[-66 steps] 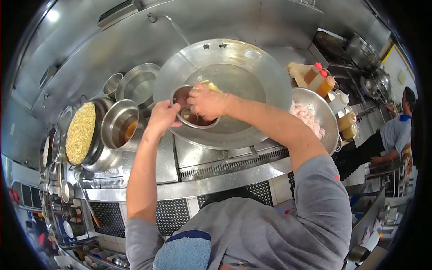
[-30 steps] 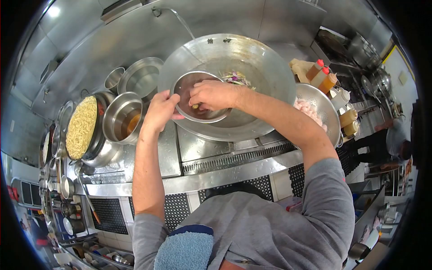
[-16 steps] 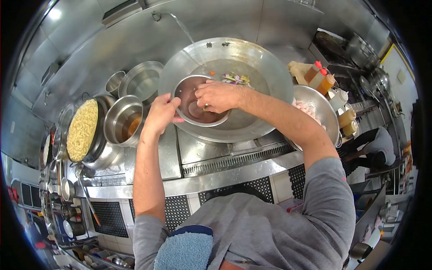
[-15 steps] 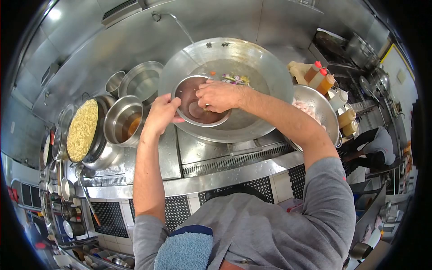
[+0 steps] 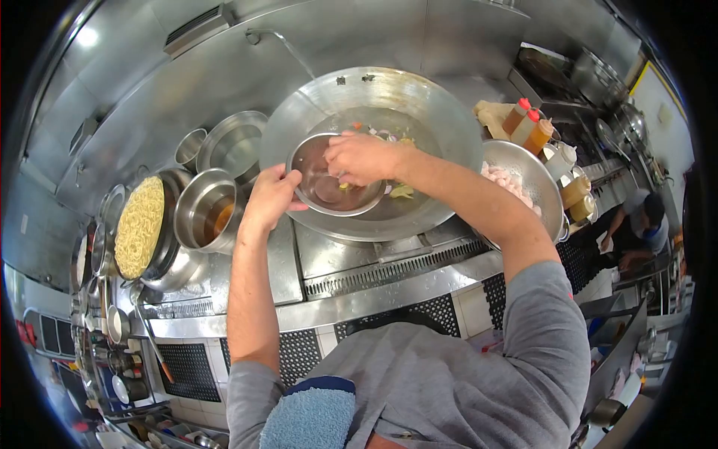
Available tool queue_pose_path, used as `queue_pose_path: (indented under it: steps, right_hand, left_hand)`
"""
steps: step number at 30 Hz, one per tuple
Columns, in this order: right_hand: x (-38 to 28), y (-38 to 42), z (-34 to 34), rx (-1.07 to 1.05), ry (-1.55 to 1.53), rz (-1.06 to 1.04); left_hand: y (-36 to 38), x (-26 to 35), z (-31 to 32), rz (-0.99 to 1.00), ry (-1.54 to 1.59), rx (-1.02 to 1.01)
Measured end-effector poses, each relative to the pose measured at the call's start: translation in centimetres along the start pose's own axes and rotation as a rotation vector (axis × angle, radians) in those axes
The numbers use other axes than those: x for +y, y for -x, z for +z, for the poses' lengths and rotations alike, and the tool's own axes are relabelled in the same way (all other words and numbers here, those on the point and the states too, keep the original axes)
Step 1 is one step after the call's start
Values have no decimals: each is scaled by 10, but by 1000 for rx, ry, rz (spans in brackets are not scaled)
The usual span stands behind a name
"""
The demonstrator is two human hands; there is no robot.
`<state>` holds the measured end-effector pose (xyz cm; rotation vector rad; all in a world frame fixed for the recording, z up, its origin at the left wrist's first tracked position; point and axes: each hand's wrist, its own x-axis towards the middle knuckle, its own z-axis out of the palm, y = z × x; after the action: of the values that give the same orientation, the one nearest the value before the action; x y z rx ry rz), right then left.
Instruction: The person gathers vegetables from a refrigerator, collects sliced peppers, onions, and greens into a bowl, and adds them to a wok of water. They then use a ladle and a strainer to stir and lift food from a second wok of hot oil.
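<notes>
A small steel bowl (image 5: 313, 159) is held tilted over the large wok (image 5: 458, 142). My left hand (image 5: 274, 196) grips its left rim, thumb on top and fingers underneath. Inside the bowl, my right hand (image 5: 364, 159) has its fingers curled in; what they pinch is hidden, though a few yellowish bits lie beneath them. Cut vegetables (image 5: 402, 191), pale green, purple and orange, lie in the wok's liquid beside and beyond the bowl.
Left of the wok stand a pot with brown liquid (image 5: 187, 213), a pan of water (image 5: 243, 142) and a heap of noodles (image 5: 140, 224). To the right are a colander (image 5: 550, 202) with pale pieces and several sauce bottles (image 5: 538, 136). Water runs from a tap (image 5: 254, 35). Another person (image 5: 647, 221) bends at far right.
More vegetable pieces now lie in the wok just right of the bowl. My hands have barely moved. The person at far right has shifted and turned.
</notes>
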<state>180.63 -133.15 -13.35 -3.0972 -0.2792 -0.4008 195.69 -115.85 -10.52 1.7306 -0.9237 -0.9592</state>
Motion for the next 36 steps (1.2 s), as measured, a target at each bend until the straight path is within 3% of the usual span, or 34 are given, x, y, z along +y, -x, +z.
queue_pose_path:
  steps: [2, 11, 17, 20, 25, 29, 32, 33, 36]
  right_hand:
    - [-5, -2, 7, -104, -7, -10]
    - [-3, 9, 10, 15, -55, -20]
    - [1, 13, -3, -209, 141, 0]
    - [18, 21, -13, -117, 243, -47]
    - [40, 48, -66, 131, 362, 138]
    - [-1, 109, -103, 472, 83, 403]
    - [-76, 164, -104, 632, -114, 606]
    - [-114, 180, -107, 515, -297, 820]
    - [-187, 209, -58, 483, -742, 757]
  left_hand:
    - [-1, -1, 0, 6, -16, -9]
    - [1, 3, 3, 11, -10, -8]
    - [1, 2, 8, 15, 5, -12]
    - [-6, -7, 5, 20, -26, 17]
    - [4, -16, -20, 39, -37, 114]
    - [67, -29, -57, 45, 88, 245]
    - [130, -83, -99, -70, -7, 481]
    - [149, -115, -112, -36, 168, 523]
    - [209, -152, -113, -207, 359, 575]
